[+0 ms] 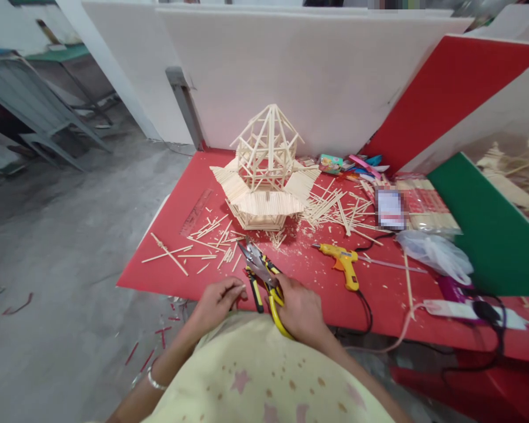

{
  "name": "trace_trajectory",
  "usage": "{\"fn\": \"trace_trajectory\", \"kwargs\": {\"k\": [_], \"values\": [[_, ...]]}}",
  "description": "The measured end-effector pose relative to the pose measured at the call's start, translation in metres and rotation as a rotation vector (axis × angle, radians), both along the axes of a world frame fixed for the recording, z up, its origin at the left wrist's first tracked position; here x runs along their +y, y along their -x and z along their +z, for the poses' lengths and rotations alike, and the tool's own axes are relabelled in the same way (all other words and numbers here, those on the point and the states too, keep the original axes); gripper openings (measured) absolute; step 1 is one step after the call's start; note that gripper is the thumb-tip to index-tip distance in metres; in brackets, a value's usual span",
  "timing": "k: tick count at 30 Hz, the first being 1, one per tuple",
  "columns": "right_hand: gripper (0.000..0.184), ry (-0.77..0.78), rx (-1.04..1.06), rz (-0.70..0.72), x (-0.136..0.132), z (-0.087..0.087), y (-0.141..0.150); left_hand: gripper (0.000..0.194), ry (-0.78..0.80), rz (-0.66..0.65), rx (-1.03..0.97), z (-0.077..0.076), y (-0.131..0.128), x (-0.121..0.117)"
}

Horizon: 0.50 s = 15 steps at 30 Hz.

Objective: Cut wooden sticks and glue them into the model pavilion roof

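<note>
My right hand (302,308) is wrapped around a pair of snips (261,269) with yellow handles, their metal blades pointing away from me over the red tabletop (167,252). At the table's front edge, my left hand (220,301) is closed in a pinch. Whatever it holds at the fingertips is too small to make out. Between my hands lies another tool, a pair of pliers (254,289) with black and yellow handles, partly under the snips. Beyond the blades stands a pagoda-like model (271,200) of thin wooden sticks, with an open-frame pointed top above flared panels.
Loose wooden sticks (330,205) and offcuts surround the model. A yellow glue gun (344,264) lies to the right, near a plastic bag (436,252), packed sticks (427,202) and a power strip (471,311) with cables. White boards (312,76) stand behind; a chair (39,111) is left.
</note>
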State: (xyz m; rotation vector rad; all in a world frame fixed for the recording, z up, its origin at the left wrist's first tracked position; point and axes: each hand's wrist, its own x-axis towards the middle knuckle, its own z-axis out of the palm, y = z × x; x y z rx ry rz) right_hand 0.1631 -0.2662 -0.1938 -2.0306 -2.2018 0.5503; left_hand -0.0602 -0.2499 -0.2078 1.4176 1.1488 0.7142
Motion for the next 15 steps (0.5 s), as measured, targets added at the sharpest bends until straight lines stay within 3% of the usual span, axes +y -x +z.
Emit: {"fn": "trace_trajectory", "kwargs": {"k": [4,6,11,15], "values": [[0.029,-0.058,-0.023,-0.004,0.005,-0.001,-0.010,0.027,-0.194,-0.191,0.048,-0.009,-0.010,0.000],[0.031,-0.112,-0.062,-0.014,0.012,0.003,-0.017,0.027,-0.252,-0.220,0.048,-0.011,-0.020,0.004],[0.033,-0.190,-0.083,0.084,0.043,0.018,-0.025,0.030,-0.089,-0.094,-0.016,-0.020,-0.044,0.011],[0.037,-0.194,-0.043,0.164,0.075,0.026,-0.020,0.030,-0.075,0.016,-0.019,-0.019,-0.047,0.022]]}}
